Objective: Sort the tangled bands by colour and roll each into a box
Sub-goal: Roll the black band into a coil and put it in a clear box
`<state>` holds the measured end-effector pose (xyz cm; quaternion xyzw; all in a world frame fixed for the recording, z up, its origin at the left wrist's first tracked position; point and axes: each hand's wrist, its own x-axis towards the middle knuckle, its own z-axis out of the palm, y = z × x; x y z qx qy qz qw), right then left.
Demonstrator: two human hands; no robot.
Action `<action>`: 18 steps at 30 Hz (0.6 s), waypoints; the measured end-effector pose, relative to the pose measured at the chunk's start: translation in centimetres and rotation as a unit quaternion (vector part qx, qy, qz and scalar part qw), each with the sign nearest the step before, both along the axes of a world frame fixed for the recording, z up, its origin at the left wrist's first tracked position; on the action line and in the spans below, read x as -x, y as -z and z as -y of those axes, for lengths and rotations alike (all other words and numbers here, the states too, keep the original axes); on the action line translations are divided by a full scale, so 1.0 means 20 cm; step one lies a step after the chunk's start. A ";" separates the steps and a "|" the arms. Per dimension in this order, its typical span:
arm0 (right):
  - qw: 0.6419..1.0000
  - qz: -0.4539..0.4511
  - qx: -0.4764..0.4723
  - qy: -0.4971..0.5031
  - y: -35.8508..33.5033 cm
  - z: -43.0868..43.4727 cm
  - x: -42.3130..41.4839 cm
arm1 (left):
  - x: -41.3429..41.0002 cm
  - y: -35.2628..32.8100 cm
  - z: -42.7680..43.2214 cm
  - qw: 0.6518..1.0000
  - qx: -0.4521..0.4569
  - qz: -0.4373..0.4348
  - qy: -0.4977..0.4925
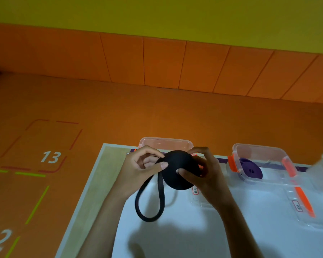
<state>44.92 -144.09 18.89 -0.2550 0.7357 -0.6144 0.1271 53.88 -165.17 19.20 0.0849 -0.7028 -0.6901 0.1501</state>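
Both hands hold the black band point(179, 170), wound into a flat disc, up above the white table point(194, 231). The left hand point(144, 168), at 9 o'clock of the disc, pinches its edge between thumb and fingers. The right hand point(205, 175), at 3 o'clock, grips it with the thumb pressed on the face. An unwound loop point(149, 207) of the band hangs toward 7 o'clock. A clear box point(164, 141) stands behind the disc at 12 o'clock. Farther off at 3 o'clock, a second box point(259, 148) with orange latches holds a rolled purple band point(250, 169).
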 end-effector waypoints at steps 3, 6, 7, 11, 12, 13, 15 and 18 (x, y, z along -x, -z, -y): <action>0.999 0.041 0.015 -0.023 0.00 0.00 -0.02 | -0.01 -0.02 -0.01 1.000 0.017 -0.002 0.003; 0.999 0.042 0.016 -0.029 0.00 -0.01 -0.03 | -0.03 -0.02 -0.03 1.000 0.006 0.001 0.012; 0.999 0.029 0.011 -0.031 -0.02 -0.01 -0.04 | -0.03 -0.02 -0.04 1.000 -0.004 0.006 0.013; 0.996 -0.073 -0.024 -0.037 -0.06 -0.02 -0.06 | -0.05 -0.03 -0.08 0.999 0.021 0.001 0.025; 0.996 -0.083 -0.022 -0.035 -0.06 -0.02 -0.06 | -0.05 -0.03 -0.08 0.999 0.036 0.000 0.036; 0.996 -0.084 -0.016 -0.029 -0.06 -0.02 -0.06 | -0.06 -0.03 -0.07 0.997 0.051 0.001 0.052; 0.997 -0.072 -0.009 -0.016 -0.06 -0.03 -0.07 | -0.07 -0.03 -0.04 0.994 0.073 0.015 0.085; 0.997 -0.062 -0.018 -0.033 -0.05 -0.05 -0.08 | -0.08 -0.05 -0.02 0.989 0.083 0.037 0.117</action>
